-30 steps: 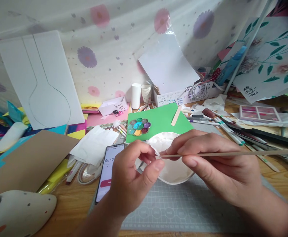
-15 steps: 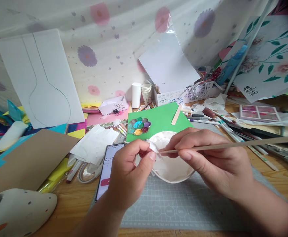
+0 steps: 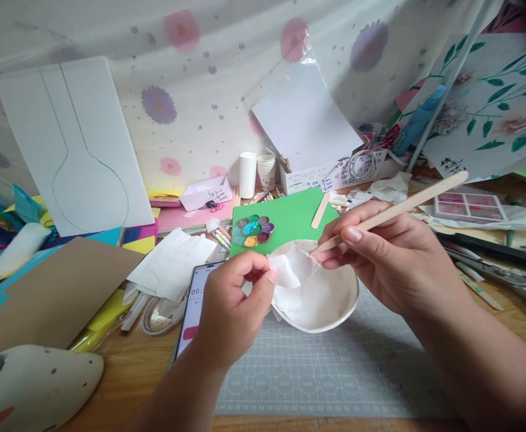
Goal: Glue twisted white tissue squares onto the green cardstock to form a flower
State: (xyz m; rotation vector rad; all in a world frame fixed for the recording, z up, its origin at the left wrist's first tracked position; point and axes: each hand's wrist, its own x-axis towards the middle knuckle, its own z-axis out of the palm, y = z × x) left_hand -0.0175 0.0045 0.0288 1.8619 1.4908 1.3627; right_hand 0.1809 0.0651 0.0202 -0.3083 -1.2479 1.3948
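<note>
My left hand (image 3: 240, 300) pinches a small piece of thin white tissue paper (image 3: 285, 273) between thumb and forefinger, above the near left side of a white bowl (image 3: 330, 321). My right hand (image 3: 389, 258) is closed around a flat wooden craft stick (image 3: 407, 204), its upper end pointing up and right. The stick's lower tip is at the far right of the tissue, over the bowl; whether anything sticks to that tip I cannot tell. Crumpled white paper or lining shows inside the bowl, which stands on a grey cutting mat (image 3: 317, 372).
Behind the bowl lies a green sheet (image 3: 290, 210) with a paint palette (image 3: 254, 231) and another wooden stick (image 3: 320, 210). A phone (image 3: 191, 306) and white tissues (image 3: 170, 261) are at left. Scissors (image 3: 510, 276) and pens lie at right. Paper cups (image 3: 247, 174) stand at the back.
The craft stick has tilted from nearly level to slanting upward. My right hand has drawn slightly away from my left, and more of the thin white tissue now shows spread between them.
</note>
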